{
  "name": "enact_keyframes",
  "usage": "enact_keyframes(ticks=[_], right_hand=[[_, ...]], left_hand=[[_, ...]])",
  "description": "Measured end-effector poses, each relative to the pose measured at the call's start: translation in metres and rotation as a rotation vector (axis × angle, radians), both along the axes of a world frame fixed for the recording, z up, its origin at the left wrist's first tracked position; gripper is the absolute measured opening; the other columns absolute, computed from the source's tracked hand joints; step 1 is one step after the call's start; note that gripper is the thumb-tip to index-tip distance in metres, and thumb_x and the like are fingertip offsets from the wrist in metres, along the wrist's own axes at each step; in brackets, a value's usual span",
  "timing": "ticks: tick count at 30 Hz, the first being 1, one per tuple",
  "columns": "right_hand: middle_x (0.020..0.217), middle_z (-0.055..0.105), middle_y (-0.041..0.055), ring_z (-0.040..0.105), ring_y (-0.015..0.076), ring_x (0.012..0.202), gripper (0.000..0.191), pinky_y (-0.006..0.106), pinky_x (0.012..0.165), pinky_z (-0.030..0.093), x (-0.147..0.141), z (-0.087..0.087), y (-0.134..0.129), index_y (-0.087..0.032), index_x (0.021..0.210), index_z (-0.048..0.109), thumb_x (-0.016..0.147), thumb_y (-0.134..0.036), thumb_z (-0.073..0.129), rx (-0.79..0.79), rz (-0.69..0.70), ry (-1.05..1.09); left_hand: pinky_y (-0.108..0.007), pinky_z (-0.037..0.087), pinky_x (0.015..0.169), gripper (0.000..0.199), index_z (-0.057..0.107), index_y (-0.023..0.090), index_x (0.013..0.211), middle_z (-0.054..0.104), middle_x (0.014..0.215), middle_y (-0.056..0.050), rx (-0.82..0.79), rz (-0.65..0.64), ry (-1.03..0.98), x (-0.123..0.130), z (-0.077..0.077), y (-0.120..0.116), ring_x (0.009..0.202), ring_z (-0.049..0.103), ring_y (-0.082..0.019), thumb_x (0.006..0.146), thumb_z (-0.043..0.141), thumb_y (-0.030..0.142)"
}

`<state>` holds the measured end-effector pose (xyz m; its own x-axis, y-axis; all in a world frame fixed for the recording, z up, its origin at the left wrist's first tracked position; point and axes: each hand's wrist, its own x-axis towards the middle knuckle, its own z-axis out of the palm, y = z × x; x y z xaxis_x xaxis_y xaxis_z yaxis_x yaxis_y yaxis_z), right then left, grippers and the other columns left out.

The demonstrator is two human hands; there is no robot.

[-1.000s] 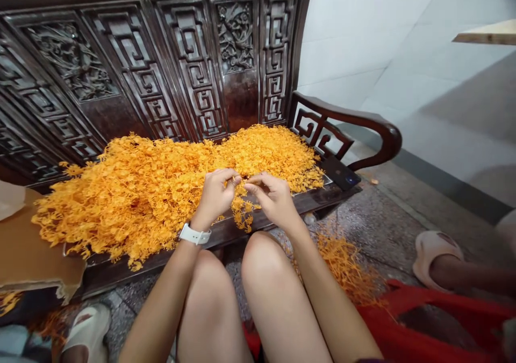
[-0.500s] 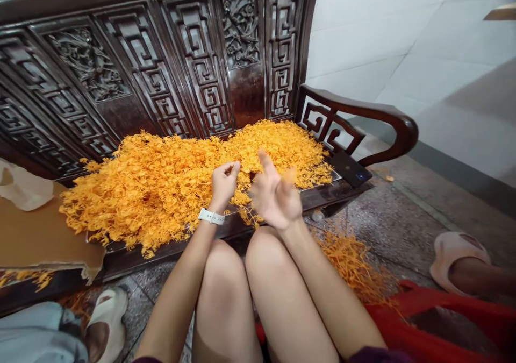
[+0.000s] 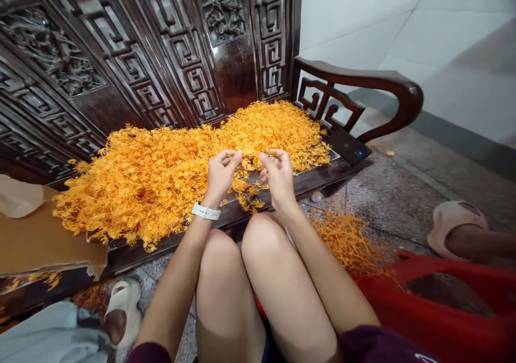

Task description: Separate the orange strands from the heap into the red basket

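While both hands hover over the bench [image 3: 236,72], the orange pile [image 3: 149,180] spreads around them from eight through twelve to two o'clock, with loose sprigs [image 3: 250,201] at six. Left hand [image 3: 221,173] and right hand [image 3: 279,176] each bring thumb towards finger; whether either grips anything, I cannot tell. It seems fine fingertip handling; a next move would call for a light pinch.

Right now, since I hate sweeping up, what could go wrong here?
The loose orange pieces at the front edge of the bench might slip off, being near the left hand and right hand. The dark flat device beside the orange pile could get nudged off. The orange strands on the floor might be trodden on.
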<state>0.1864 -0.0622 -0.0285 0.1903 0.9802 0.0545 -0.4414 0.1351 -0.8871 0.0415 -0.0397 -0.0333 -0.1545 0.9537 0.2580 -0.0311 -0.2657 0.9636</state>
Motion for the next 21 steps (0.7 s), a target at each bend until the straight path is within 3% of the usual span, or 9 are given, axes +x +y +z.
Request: enact_keyframes(ticks=[5, 7, 11, 15, 18, 20, 21], right_hand=[[0.072, 0.061, -0.0020, 0.054, 0.0114, 0.061, 0.031, 0.025, 0.057, 0.045, 0.000, -0.004, -0.002, -0.022, 0.090, 0.065, 0.092, -0.049, 0.080, 0.212, 0.141, -0.179], [0.074, 0.063, -0.0007, 0.056, 0.0127, 0.064, 0.030, 0.027, 0.062, 0.047, -0.001, -0.002, -0.002, -0.023, 0.088, 0.065, 0.094, -0.050, 0.078, 0.272, 0.105, -0.187], [0.081, 0.063, -0.0003, 0.055, 0.0137, 0.067, 0.033, 0.027, 0.063, 0.045, -0.006, -0.004, 0.003, -0.026, 0.097, 0.064, 0.092, -0.056, 0.078, 0.221, 0.013, -0.151], [0.075, 0.059, -0.0011, 0.050, 0.0140, 0.064, 0.034, 0.028, 0.060, 0.041, -0.011, -0.011, 0.004, -0.025, 0.089, 0.063, 0.091, -0.055, 0.080, 0.269, 0.066, -0.255], [0.072, 0.058, -0.0006, 0.052, 0.0143, 0.065, 0.033, 0.029, 0.063, 0.041, -0.007, 0.004, -0.012, -0.023, 0.082, 0.062, 0.099, -0.049, 0.072, 0.410, 0.172, -0.382], [0.075, 0.063, 0.0008, 0.057, 0.0147, 0.069, 0.028, 0.029, 0.068, 0.045, -0.001, 0.027, -0.030, -0.023, 0.083, 0.067, 0.103, -0.043, 0.068, 0.548, 0.380, -0.469], [0.078, 0.067, 0.0018, 0.060, 0.0150, 0.071, 0.026, 0.029, 0.071, 0.047, 0.001, 0.040, -0.039, -0.023, 0.084, 0.070, 0.104, -0.039, 0.067, 0.618, 0.552, -0.498]], left_hand=[[-0.027, 0.049, 0.062, 0.040, 0.069, 0.020, 0.078, 0.065, 0.074, -0.002, 0.060, -0.173, 0.055, 0.001, 0.007, -0.004, 0.066, 0.057, -0.013, 0.086, 0.082, 0.057], [-0.027, 0.049, 0.062, 0.041, 0.069, 0.020, 0.078, 0.064, 0.076, -0.002, 0.088, -0.232, 0.086, -0.001, 0.008, -0.006, 0.066, 0.055, -0.013, 0.089, 0.078, 0.059], [-0.029, 0.051, 0.067, 0.043, 0.068, 0.021, 0.082, 0.063, 0.080, -0.002, 0.107, -0.214, 0.083, -0.005, 0.011, -0.012, 0.070, 0.058, -0.014, 0.087, 0.078, 0.062], [-0.028, 0.047, 0.066, 0.042, 0.068, 0.020, 0.079, 0.062, 0.075, -0.001, 0.118, -0.231, 0.169, -0.011, 0.011, -0.012, 0.068, 0.056, -0.013, 0.087, 0.080, 0.059], [-0.027, 0.042, 0.063, 0.034, 0.066, 0.020, 0.074, 0.057, 0.071, 0.000, 0.152, -0.026, 0.121, -0.022, 0.000, -0.002, 0.066, 0.051, -0.012, 0.092, 0.080, 0.044], [-0.026, 0.040, 0.062, 0.030, 0.062, 0.020, 0.069, 0.054, 0.068, 0.001, 0.127, 0.162, 0.020, -0.032, -0.010, 0.007, 0.065, 0.048, -0.011, 0.094, 0.077, 0.028], [-0.025, 0.039, 0.061, 0.029, 0.062, 0.020, 0.069, 0.054, 0.068, 0.001, 0.083, 0.228, -0.037, -0.037, -0.015, 0.010, 0.064, 0.048, -0.011, 0.095, 0.075, 0.021]])
